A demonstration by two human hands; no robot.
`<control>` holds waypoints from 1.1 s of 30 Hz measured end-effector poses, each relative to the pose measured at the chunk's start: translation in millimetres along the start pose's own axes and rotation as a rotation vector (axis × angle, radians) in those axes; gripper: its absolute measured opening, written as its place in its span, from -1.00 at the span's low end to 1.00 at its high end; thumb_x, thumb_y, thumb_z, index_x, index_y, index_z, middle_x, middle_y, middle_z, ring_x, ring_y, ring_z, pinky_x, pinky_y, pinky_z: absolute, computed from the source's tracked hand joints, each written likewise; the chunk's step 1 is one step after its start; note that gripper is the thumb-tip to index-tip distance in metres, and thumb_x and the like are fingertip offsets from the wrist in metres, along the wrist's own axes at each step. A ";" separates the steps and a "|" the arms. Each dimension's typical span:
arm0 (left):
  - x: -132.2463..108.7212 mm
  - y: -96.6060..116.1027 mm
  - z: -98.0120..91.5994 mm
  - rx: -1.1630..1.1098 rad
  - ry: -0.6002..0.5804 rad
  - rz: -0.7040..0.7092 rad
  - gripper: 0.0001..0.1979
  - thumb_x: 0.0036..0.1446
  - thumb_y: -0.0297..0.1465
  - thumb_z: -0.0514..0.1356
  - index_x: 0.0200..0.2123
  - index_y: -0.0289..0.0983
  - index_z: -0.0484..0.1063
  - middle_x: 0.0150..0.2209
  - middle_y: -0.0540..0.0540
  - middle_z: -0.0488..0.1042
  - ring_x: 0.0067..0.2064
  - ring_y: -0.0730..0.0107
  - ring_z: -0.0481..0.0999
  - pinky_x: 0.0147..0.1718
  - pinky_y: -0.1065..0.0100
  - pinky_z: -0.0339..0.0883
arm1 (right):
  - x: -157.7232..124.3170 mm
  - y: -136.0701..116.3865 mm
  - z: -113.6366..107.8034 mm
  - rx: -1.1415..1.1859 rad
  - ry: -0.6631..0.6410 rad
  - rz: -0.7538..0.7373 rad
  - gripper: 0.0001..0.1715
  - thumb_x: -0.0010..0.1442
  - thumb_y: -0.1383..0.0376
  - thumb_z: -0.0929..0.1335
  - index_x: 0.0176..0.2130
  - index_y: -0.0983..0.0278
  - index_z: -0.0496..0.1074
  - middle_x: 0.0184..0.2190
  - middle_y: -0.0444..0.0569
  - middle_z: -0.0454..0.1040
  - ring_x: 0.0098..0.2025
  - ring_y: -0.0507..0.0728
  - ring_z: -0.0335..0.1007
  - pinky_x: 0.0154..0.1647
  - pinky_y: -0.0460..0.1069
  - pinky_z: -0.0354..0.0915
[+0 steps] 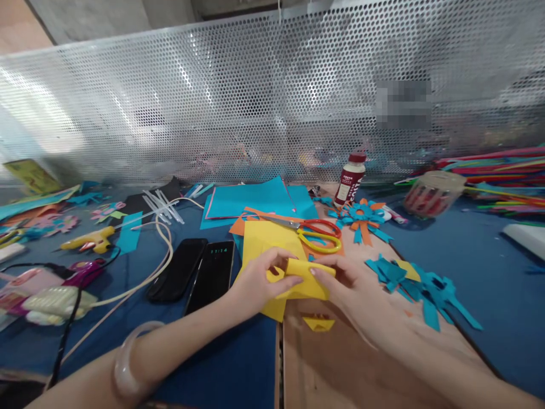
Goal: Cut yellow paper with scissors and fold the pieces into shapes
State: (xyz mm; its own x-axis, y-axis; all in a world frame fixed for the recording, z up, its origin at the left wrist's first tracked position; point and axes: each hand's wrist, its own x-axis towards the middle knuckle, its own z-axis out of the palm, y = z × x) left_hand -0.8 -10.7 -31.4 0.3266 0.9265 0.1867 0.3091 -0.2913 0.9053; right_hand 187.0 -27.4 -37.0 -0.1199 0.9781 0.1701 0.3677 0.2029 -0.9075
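Between both hands is a small piece of yellow paper (307, 287), bent over on itself along its upper edge. My left hand (266, 278) pinches its left end, thumb on the near face. At the other end my right hand (340, 284) grips it, also with the thumb in front. A larger yellow sheet (259, 236) lies flat beneath and behind my left hand. Scissors (319, 236) with red and yellow handles rest just beyond, on orange and yellow paper. Under the held piece, a small folded yellow scrap (318, 324) lies on the table.
Two phones (179, 270) lie left of my left hand. Farther left are a yellow glue gun (89, 240) and loose cables (166, 250). Blue sheets (251, 199) and a bottle (350, 179) stand behind. Blue paper cut-outs (430, 292), a jar (432, 193) and pipe cleaners (502, 170) are rightward.
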 end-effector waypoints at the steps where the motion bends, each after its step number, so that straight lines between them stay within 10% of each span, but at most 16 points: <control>1: 0.2 -0.4 0.5 -0.025 -0.004 -0.011 -0.72 -0.01 -0.32 0.24 -0.21 -0.26 0.34 -0.30 -0.09 0.46 -0.25 0.33 0.44 -0.26 0.32 0.28 | 0.7 -0.1 -0.2 0.013 -0.006 -0.010 -0.69 0.14 0.10 0.29 -0.17 0.22 0.37 -0.38 -0.10 0.47 -0.44 0.05 0.37 -0.51 -0.08 0.31; 5: 2.6 -2.1 -1.0 -0.059 -0.011 -0.029 -0.81 0.01 -0.33 0.22 -0.31 -0.29 0.35 -0.41 -0.05 0.43 -0.36 0.40 0.41 -0.32 0.35 0.28 | 3.8 -2.0 -3.0 0.041 -0.103 -0.064 -0.66 0.09 0.17 0.33 -0.12 0.22 0.37 -0.13 -0.03 0.47 -0.16 0.11 0.41 -0.20 -0.01 0.38; 17: 0.6 -8.2 0.4 -0.080 -0.092 -0.043 -0.73 0.09 -0.28 0.14 -0.15 -0.27 0.36 -0.30 -0.10 0.44 -0.31 0.35 0.46 -0.35 0.32 0.38 | 10.5 8.9 -0.5 0.127 -0.288 0.011 -0.72 0.11 0.18 0.32 -0.17 0.24 0.40 -0.22 -0.07 0.50 -0.19 0.12 0.42 -0.19 -0.01 0.35; 22: 4.5 -5.1 2.2 -0.353 -0.121 -0.183 -0.54 -0.01 -0.32 0.25 -0.04 -0.29 0.22 -0.24 -0.12 0.45 -0.39 0.41 0.51 -0.35 0.32 0.42 | 9.9 4.6 -1.3 0.175 -0.221 0.038 -0.72 0.09 0.16 0.34 -0.20 0.25 0.42 -0.24 -0.06 0.50 -0.20 0.14 0.40 -0.20 -0.02 0.31; 33: 5.5 -8.7 3.0 -0.391 -0.152 -0.178 -0.79 0.04 -0.30 0.22 -0.34 -0.31 0.30 -0.50 -0.01 0.49 -0.48 0.44 0.53 -0.43 0.42 0.40 | 8.9 -3.2 -2.1 0.296 -0.197 0.139 -0.72 0.09 0.15 0.34 -0.22 0.28 0.42 -0.18 -0.02 0.49 -0.15 0.15 0.40 -0.17 -0.01 0.30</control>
State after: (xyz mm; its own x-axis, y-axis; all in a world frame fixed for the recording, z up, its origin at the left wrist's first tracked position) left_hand 1.0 -3.8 -39.5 0.4357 0.9000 -0.0163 0.0210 0.0079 0.9997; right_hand 186.7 -19.2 -31.7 -0.2734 0.9618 -0.0131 0.1143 0.0190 -0.9933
